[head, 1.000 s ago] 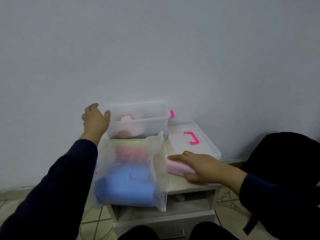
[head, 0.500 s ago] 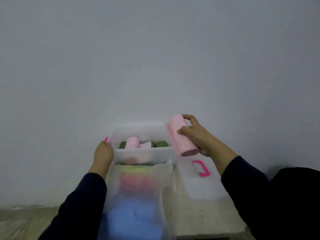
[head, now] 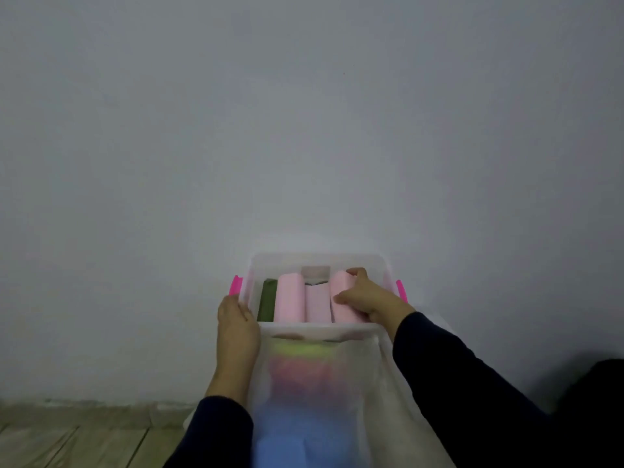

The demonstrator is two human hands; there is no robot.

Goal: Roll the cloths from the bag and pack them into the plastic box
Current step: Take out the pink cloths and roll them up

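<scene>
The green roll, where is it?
In the head view, the green roll lies at the left end of the plastic box, beside a pink roll and near the left hand.

The worktop is almost wholly hidden, only a pale strip (head: pixel 435 319) showing at 3 o'clock of the clear box (head: pixel 317 260), which stands on it against the wall at 12 o'clock, with the frosted bag (head: pixel 304 400) just beside the box at 6 o'clock.
</scene>
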